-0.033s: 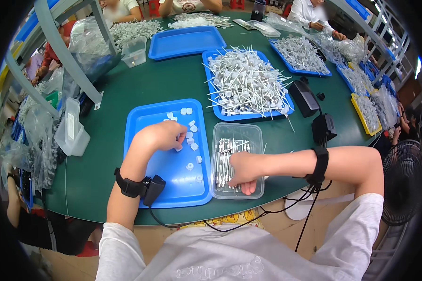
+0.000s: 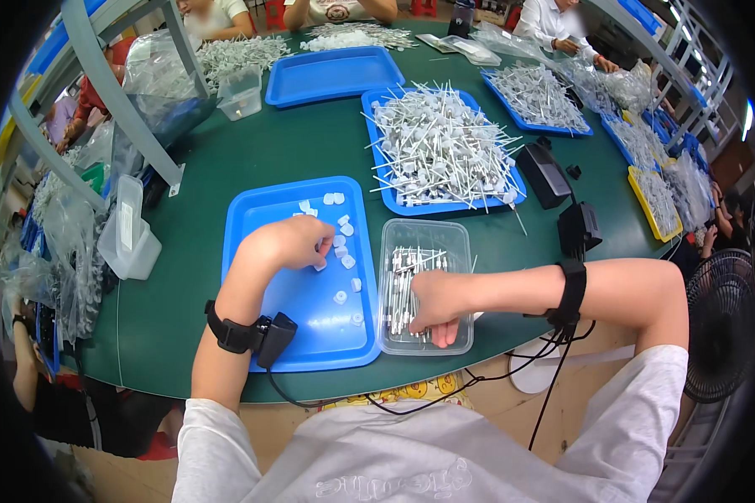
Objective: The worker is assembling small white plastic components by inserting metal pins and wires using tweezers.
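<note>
My left hand (image 2: 292,244) hangs over the blue tray (image 2: 298,348), its fingers bent together in a pinch. A small pale cap seems to be at the fingertips, but the hand hides most of it. Several translucent white caps (image 2: 347,261) lie scattered on the tray around the hand. To the right, my right hand (image 2: 434,303) reaches down into a clear plastic box (image 2: 428,230). Slim metal-and-white rods (image 2: 403,285) fill that box. The right fingers curl inward among the rods; what they grip is hidden.
Beyond the box, a blue tray (image 2: 386,198) is heaped with white-capped rods (image 2: 445,142). Farther back sits another blue tray (image 2: 335,75). Black devices (image 2: 545,176) stand at the right, and a grey metal frame (image 2: 130,109) rises at the left. Cables (image 2: 470,381) trail from my wrist straps.
</note>
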Available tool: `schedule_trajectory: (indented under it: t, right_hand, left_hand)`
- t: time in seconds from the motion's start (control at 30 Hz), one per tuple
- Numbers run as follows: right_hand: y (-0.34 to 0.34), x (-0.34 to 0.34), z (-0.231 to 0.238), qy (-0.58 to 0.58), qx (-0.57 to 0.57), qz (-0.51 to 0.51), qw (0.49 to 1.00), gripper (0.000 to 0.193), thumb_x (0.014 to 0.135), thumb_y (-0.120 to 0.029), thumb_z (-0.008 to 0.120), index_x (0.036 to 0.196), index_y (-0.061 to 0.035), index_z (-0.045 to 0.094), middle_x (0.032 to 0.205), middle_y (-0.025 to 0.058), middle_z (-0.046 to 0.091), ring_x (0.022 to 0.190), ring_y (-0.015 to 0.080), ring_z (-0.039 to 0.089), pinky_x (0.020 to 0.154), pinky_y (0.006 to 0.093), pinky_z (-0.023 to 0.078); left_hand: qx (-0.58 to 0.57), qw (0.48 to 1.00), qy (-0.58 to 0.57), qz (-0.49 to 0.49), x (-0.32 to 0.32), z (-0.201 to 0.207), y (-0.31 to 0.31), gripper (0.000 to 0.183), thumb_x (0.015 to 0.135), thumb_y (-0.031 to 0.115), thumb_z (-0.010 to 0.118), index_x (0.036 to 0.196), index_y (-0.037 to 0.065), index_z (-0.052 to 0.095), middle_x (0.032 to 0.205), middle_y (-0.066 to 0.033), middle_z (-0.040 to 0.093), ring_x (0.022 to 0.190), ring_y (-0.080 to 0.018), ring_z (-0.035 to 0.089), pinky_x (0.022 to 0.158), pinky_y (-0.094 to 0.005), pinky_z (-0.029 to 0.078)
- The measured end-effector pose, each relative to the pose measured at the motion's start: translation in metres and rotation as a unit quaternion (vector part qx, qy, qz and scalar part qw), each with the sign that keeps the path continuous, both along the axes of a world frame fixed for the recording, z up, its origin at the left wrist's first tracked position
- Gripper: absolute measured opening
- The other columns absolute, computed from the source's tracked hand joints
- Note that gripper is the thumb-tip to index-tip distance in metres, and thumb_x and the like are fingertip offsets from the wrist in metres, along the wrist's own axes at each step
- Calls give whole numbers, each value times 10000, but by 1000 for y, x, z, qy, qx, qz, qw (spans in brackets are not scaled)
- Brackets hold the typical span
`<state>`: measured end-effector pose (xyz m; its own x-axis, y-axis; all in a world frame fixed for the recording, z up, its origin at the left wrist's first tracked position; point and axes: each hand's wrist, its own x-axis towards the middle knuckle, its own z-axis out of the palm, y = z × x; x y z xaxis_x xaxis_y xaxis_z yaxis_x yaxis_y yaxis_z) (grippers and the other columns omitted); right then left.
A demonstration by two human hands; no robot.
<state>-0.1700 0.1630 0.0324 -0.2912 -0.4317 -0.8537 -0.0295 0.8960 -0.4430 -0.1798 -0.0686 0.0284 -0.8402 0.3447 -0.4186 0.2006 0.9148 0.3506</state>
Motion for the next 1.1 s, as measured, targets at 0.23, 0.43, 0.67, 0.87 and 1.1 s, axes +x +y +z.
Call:
schedule_trajectory:
  t: [0.23, 0.43, 0.67, 0.87, 1.1]
  right_hand:
    - [-11, 0, -4, -57, 32, -102, 993, 255, 682, -10, 580, 767, 213, 491, 712, 236, 606, 562, 240, 632, 474, 265, 549]
    - [-9, -7, 2, -76, 33, -95, 992, 216, 696, -20, 553, 788, 173, 517, 742, 213, 615, 597, 206, 633, 531, 246, 549]
    - [1, -10, 57, -123, -16, -6, 992, 196, 741, -103, 585, 769, 87, 545, 690, 149, 614, 568, 156, 608, 484, 228, 501]
    - [6, 2, 107, -154, -309, -15, 938, 115, 778, -63, 538, 829, 41, 535, 596, 112, 592, 442, 117, 553, 407, 211, 442]
    - [0, 2, 114, -129, -616, -112, 769, 110, 736, 9, 517, 843, 31, 529, 525, 84, 535, 342, 71, 465, 279, 176, 307]
  left_hand:
    - [9, 1000, -15, 11, 5, 4, -2, 142, 666, 113, 655, 735, 43, 552, 735, -104, 586, 724, -240, 565, 620, -337, 440]
    - [23, 1000, 9, 8, 9, 17, 1, 139, 669, 108, 644, 723, 28, 544, 724, -108, 579, 713, -230, 560, 611, -329, 433]
    - [88, 990, 99, 41, 19, 38, 7, 140, 643, 89, 631, 682, 11, 522, 664, -109, 577, 652, -218, 572, 589, -306, 449]
    - [236, 958, 134, 90, 23, 53, 13, 132, 662, 54, 615, 681, -14, 503, 639, -82, 563, 619, -136, 567, 576, -257, 458]
    - [499, 856, 82, 110, 29, 64, 31, 118, 724, 54, 594, 774, 1, 501, 728, -62, 575, 668, -125, 600, 530, -227, 451]
